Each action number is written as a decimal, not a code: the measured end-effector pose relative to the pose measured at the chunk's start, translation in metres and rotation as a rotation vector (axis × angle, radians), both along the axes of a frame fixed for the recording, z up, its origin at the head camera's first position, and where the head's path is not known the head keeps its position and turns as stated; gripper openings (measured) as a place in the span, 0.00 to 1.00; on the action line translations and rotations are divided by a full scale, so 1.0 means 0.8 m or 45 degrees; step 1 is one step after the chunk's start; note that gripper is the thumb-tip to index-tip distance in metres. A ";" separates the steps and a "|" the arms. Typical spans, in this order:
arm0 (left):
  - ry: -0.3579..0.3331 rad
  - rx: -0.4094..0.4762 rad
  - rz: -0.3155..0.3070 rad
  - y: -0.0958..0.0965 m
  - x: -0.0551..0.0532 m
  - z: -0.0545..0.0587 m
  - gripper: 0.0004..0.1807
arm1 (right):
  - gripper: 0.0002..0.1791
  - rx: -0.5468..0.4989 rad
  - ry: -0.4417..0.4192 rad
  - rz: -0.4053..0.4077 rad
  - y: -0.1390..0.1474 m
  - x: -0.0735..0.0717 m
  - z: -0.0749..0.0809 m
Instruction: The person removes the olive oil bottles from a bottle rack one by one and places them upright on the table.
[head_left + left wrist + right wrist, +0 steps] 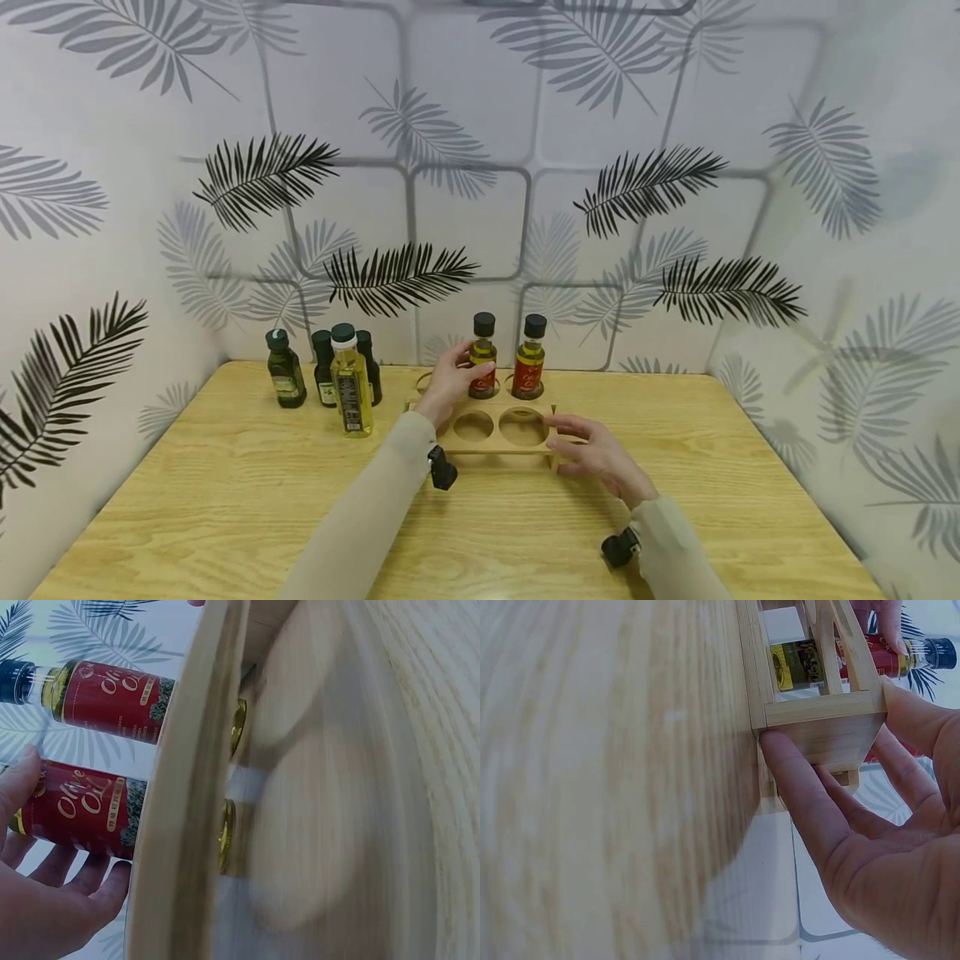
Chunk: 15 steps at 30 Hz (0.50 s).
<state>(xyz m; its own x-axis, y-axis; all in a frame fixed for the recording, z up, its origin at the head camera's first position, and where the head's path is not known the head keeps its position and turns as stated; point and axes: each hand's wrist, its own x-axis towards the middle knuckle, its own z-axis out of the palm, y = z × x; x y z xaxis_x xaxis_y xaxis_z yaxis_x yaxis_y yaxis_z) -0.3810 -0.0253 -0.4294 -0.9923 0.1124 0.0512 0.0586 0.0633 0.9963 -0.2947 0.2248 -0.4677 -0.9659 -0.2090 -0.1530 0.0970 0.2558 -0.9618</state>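
Observation:
A two-level wooden rack (498, 451) with round holes stands on the table. Two olive oil bottles with red labels and black caps sit in its back row. My left hand (452, 379) holds the left olive oil bottle (483, 379), thumb on one side and fingers on the other; the other olive oil bottle (528, 367) stands just to its right. In the left wrist view, the bottle bases show below the rack's upper board (187, 780). My right hand (596, 454) touches the rack's right end, its fingers extended along the end panel (825, 739) and the thumb at an upper corner.
Left of the rack, a clear bottle of yellow oil (350, 392) stands in front of two dark bottles, partly hiding them. A green bottle (285, 375) stands farther left. Behind the wooden table (225, 500) rises a leaf-patterned wall (480, 225). Two front holes of the rack hold nothing.

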 end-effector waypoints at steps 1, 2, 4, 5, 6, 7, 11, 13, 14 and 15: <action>-0.001 0.008 0.006 -0.001 0.001 0.001 0.35 | 0.27 -0.001 -0.001 0.002 0.000 0.000 0.000; 0.003 0.016 0.007 -0.001 0.002 0.003 0.34 | 0.27 -0.003 -0.002 0.005 -0.001 0.000 0.000; 0.017 0.027 0.008 -0.002 0.003 0.007 0.34 | 0.27 -0.003 0.000 0.006 -0.001 0.000 0.000; 0.022 0.033 0.009 -0.002 0.004 0.010 0.33 | 0.27 -0.001 0.003 0.006 -0.001 0.001 0.000; 0.028 0.042 0.009 -0.002 0.004 0.012 0.33 | 0.27 0.000 0.006 0.007 -0.001 0.001 0.000; 0.033 0.054 0.006 -0.002 0.005 0.015 0.33 | 0.27 0.001 0.005 0.007 -0.001 0.001 -0.001; 0.053 0.069 -0.010 -0.002 0.007 0.024 0.34 | 0.26 -0.005 0.005 0.005 -0.001 0.002 0.000; 0.062 0.077 -0.021 -0.003 0.009 0.029 0.34 | 0.26 -0.008 0.003 0.000 -0.002 0.002 0.000; 0.067 0.081 -0.026 -0.003 0.009 0.031 0.34 | 0.25 -0.008 0.004 0.000 -0.002 0.002 0.000; 0.074 0.091 -0.032 -0.003 0.010 0.033 0.33 | 0.25 -0.007 0.005 0.001 -0.002 0.002 0.000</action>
<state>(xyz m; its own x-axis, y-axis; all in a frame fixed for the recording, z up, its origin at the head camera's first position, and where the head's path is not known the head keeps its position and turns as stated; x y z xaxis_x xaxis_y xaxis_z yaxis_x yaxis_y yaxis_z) -0.3731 -0.0280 -0.4033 -0.9844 0.1312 0.1176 0.1173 -0.0100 0.9930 -0.2930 0.2235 -0.4673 -0.9663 -0.2108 -0.1480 0.0929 0.2506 -0.9636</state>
